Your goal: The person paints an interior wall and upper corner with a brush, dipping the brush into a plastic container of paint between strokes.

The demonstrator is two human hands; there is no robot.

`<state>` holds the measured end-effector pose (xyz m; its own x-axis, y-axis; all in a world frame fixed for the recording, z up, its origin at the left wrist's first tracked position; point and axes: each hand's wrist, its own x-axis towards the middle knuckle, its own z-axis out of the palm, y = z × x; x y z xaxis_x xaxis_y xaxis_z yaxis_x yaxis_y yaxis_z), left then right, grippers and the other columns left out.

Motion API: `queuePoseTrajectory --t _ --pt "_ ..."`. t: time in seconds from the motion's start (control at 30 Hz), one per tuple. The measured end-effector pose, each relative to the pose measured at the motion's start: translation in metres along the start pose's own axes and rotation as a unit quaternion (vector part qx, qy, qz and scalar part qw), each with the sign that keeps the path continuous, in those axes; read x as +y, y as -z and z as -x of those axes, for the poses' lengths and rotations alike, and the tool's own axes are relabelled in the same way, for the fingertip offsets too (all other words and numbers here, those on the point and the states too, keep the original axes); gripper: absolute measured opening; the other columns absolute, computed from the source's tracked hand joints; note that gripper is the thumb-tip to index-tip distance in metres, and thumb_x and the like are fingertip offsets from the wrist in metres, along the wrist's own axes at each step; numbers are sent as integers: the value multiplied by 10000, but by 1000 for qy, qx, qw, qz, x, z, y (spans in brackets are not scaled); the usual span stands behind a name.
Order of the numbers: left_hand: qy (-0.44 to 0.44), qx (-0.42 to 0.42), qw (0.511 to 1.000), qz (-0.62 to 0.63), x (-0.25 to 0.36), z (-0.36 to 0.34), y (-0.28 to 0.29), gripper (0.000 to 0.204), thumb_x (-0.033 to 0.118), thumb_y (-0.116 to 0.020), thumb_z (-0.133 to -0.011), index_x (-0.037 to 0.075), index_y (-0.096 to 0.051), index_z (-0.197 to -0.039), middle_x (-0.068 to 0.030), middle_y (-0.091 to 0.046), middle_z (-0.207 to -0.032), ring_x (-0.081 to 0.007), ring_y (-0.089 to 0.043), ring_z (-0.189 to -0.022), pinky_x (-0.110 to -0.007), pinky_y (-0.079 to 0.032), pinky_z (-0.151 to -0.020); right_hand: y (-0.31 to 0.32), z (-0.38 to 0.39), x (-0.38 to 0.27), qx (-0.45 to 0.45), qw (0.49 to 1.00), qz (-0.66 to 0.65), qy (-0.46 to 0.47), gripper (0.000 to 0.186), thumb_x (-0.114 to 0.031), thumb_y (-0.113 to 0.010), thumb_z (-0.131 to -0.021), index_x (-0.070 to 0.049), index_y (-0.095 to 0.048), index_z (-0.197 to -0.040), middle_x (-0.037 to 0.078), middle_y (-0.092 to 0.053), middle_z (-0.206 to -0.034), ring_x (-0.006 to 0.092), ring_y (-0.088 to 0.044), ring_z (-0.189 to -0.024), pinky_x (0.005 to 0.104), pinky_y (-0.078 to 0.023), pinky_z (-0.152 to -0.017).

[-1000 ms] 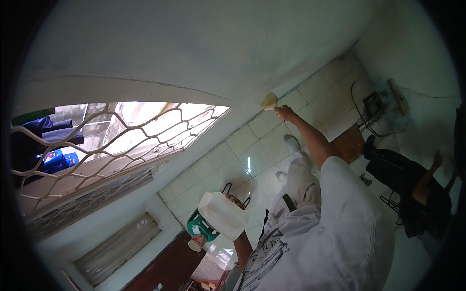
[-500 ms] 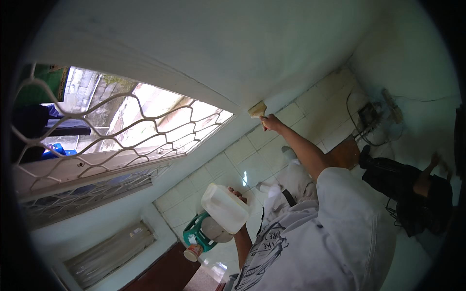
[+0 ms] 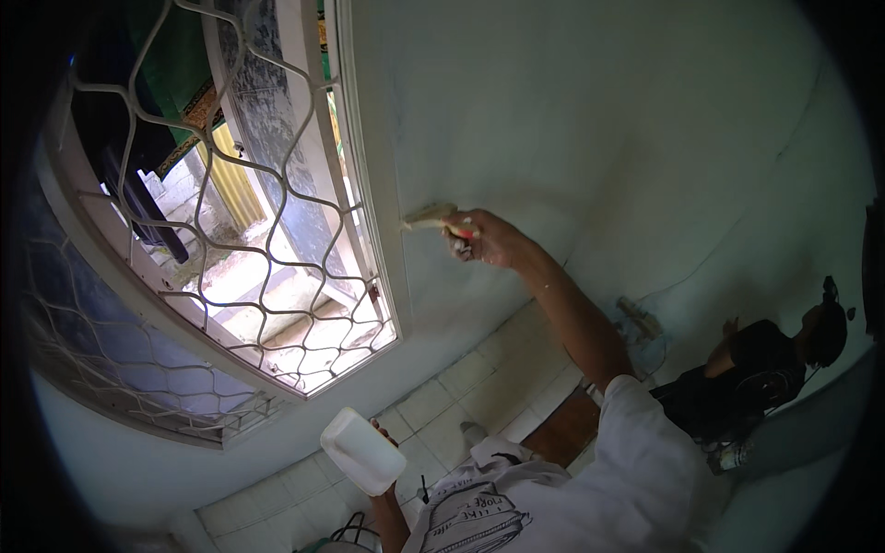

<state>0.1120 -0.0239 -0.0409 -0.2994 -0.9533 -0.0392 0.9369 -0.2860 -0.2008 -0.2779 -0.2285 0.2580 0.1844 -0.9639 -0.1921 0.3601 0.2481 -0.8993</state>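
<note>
Fingers (image 3: 458, 247) of the right hand (image 3: 489, 241) were curled snugly around a brush (image 3: 429, 216), with no wide gap left between them. Small pale bits showed on these fingers. That hand was close to the middle of the view, and the brush poked out from it toward 10 o'clock. The bristles were up at the pale wall (image 3: 553, 120), just beside the window frame (image 3: 376, 212). It was too hard to tell if they really touched the wall.

Down at 7 o'clock, the left hand (image 3: 387, 437) had hold of a white tub (image 3: 361, 452). A few bent fingers showed at the tub's side, near its 2 o'clock edge, and the tub hid the others. The tub was tilted, and its far side could not be seen.

A big window with wavy bars (image 3: 267, 263) was at 9 o'clock. Past the bars, toward 10 o'clock, hung a green cloth (image 3: 180, 69). Light floor tiles (image 3: 429, 405) were down at 6 o'clock, and a flat brown thing (image 3: 564, 429) was on the floor at 5 o'clock. The person's white shirt (image 3: 636, 461) filled the space near it. Between 3 and 4 o'clock was another person (image 3: 770, 364), in black clothes, well apart from both hands.
</note>
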Motion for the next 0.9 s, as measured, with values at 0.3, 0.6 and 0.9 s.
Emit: queuePoseTrajectory --t 0.3,0.6,0.9 --pt "16 -47 997 -53 -4 5 -13 681 514 -551 -986 157 -360 -1532 -257 -434 -1482 -407 -510 -1276 -540 -456 -1055 -112 72 -261 -105 965 68 231 223 -223 -652 -928 -7 -600 -907 -18 -422 -577 115 -443 -561 245 -346 -515" --pt "-60 -44 969 -235 -9 -14 28 811 631 -490 -956 88 -329 -1537 -239 -449 -1480 -412 -541 -1266 -571 -510 -997 -103 92 -149 -61 916 138 372 306 -361 -579 -997 -82 -535 -880 -21 -423 -556 106 -400 -509 281 -323 -505" --pt "-24 -63 957 -284 -51 -15 -74 780 609 -468 -975 81 -339 -1535 -209 -461 -1487 -392 -589 -1219 -541 -535 -984 5 87 167 -80 994 75 -7 460 -501 -582 -985 -42 -608 -1002 26 -597 -722 97 -553 -619 251 -404 -572"
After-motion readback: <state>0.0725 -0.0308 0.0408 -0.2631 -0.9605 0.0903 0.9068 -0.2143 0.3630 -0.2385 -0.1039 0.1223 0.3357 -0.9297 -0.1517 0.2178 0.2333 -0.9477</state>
